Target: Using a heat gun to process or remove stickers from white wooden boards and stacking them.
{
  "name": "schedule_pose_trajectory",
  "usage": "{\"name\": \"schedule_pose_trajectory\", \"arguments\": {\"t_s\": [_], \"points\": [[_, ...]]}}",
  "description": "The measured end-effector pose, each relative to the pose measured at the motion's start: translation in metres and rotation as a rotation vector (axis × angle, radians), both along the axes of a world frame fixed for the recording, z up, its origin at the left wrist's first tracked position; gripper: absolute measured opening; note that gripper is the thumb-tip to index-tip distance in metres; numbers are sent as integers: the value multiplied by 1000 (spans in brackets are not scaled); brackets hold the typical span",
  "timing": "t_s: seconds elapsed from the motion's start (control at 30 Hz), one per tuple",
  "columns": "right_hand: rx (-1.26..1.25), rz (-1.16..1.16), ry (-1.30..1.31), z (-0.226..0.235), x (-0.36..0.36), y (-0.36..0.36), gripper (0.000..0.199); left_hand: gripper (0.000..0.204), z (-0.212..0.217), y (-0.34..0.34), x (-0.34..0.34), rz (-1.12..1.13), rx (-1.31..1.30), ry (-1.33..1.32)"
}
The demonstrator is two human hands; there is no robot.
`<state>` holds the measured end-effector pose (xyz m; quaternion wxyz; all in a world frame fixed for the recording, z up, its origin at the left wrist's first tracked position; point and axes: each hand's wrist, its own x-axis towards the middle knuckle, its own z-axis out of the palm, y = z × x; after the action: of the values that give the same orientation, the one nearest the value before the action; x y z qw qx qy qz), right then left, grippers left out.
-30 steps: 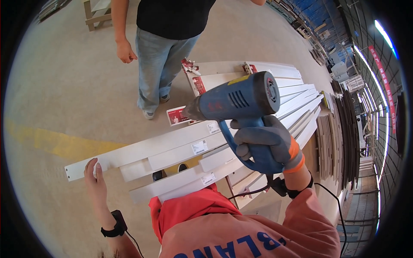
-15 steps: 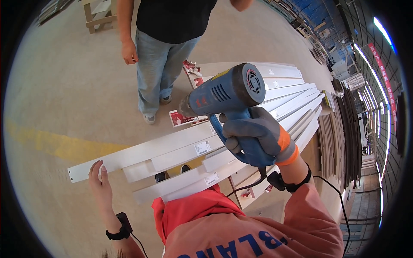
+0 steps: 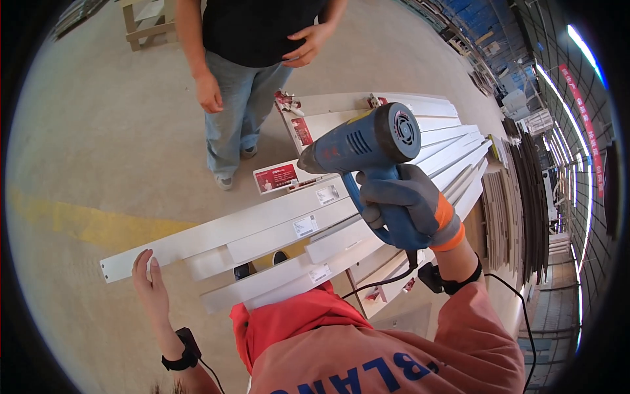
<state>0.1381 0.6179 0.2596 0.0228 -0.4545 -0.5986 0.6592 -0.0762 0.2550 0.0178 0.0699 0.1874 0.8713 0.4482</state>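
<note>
A blue heat gun [image 3: 357,141] with a dark nozzle pointing left is held up above the boards. Around its handle wrap the fingers of my right hand [image 3: 403,200], in a grey glove with an orange cuff. Below the nozzle, a long white board [image 3: 216,231] reaches out to the left, labelled near its right part. My bare left hand [image 3: 151,279] is at the near edge of that board, close to its left end, fingers stretched out and seeming to touch it. A black cord [image 3: 380,284] hangs from the handle.
More white boards [image 3: 453,134] lie fanned out to the right, with red-printed pieces [image 3: 275,177] at their left. Across from me stands a person [image 3: 243,98] in jeans. Stacked brown panels [image 3: 525,203] stand at the far right. A yellow stripe [image 3: 118,222] marks the floor.
My right hand and the heat gun have shifted slightly right and down. The left hand has hardly moved. The other person has brought one hand in front of the belly.
</note>
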Motion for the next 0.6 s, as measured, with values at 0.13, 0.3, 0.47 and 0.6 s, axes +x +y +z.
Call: {"name": "schedule_pose_trajectory", "arguments": {"t_s": [0.13,0.3,0.47,0.6], "points": [[-2,20,8,5,5,0,19,24,4,4,1,-3,-13,-8],[-37,-43,71,2,5,3,36,24,11,14,2,-24,-11,-6],[-57,2,105,0,9,3,27,23,10,13,3,-6,-6,18],[-90,57,169,-1,9,3,20,24,13,13,3,-23,-17,10]]}}
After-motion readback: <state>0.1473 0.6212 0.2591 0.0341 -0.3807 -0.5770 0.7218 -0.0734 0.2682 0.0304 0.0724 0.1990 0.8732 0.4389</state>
